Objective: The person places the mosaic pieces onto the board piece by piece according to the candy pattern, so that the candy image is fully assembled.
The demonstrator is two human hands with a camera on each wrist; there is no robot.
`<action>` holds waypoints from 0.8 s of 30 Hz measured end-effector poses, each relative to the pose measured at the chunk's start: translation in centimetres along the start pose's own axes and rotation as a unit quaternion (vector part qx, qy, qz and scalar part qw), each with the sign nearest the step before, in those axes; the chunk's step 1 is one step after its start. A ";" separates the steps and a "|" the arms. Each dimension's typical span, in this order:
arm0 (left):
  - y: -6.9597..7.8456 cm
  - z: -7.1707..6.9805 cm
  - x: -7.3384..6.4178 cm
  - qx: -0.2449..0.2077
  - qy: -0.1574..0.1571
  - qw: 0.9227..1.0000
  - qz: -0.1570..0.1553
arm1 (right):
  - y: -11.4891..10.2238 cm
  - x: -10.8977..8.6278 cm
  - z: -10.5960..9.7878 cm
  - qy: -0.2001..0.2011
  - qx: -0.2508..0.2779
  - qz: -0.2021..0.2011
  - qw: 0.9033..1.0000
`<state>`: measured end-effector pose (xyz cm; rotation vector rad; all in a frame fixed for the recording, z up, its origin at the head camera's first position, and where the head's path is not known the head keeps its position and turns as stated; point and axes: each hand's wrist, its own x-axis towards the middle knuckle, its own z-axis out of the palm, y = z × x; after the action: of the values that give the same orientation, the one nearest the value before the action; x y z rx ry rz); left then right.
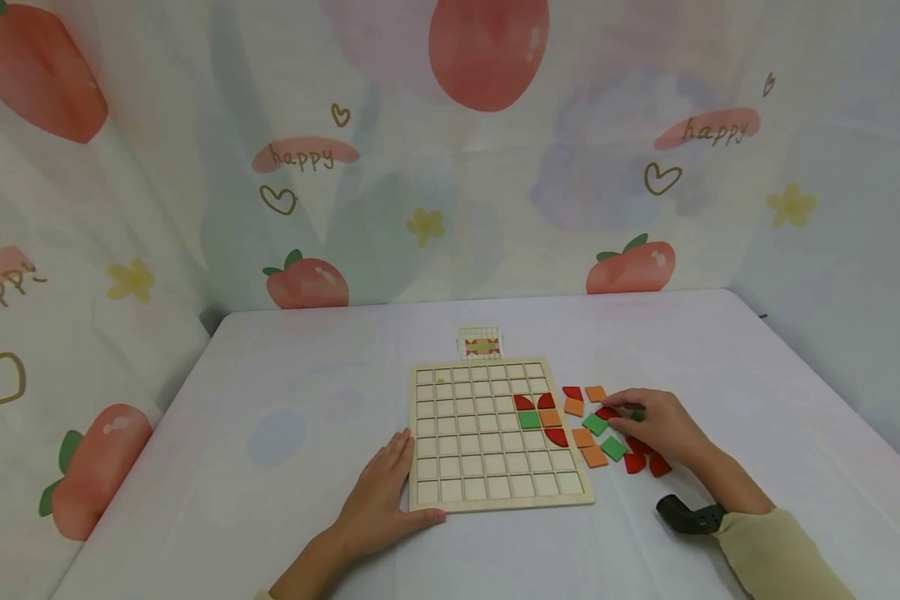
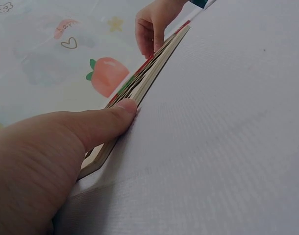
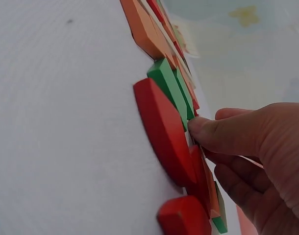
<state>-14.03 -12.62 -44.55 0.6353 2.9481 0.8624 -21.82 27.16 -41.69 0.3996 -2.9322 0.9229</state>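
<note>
Tile-laying appears in hand. The left hand point(image 1: 378, 492), fingers extended, contacts the board point(image 1: 487, 443); the right hand point(image 1: 662, 423), fingers bent, reaches tiles point(image 1: 613, 448) at right, hold undetermined. Next likely requires a single-tile transfer left.

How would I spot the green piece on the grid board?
Find the pale grid board on the white table. Near its right edge sit five pieces. The green square, left of the orange square, is their only green one.

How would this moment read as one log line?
left hand: touches grid board | right hand: at loose pieces | green square: in board | card: beyond board
</note>
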 end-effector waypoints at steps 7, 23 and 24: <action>-0.2 0.1 0.0 -0.001 -0.001 1.000 -0.001 | 0.1 0.3 0.2 0.000 0.001 -0.002 1.000; 0.0 0.0 0.0 0.003 -0.007 1.000 -0.009 | 0.1 0.9 0.1 -0.013 -0.009 0.001 1.000; 0.0 0.0 0.0 0.003 -0.006 1.000 -0.009 | 0.1 0.9 0.1 -0.013 -0.009 0.003 1.000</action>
<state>-14.06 -12.65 -44.53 0.6123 2.9411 0.8455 -22.71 26.95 -41.72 0.4048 -2.9640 0.8993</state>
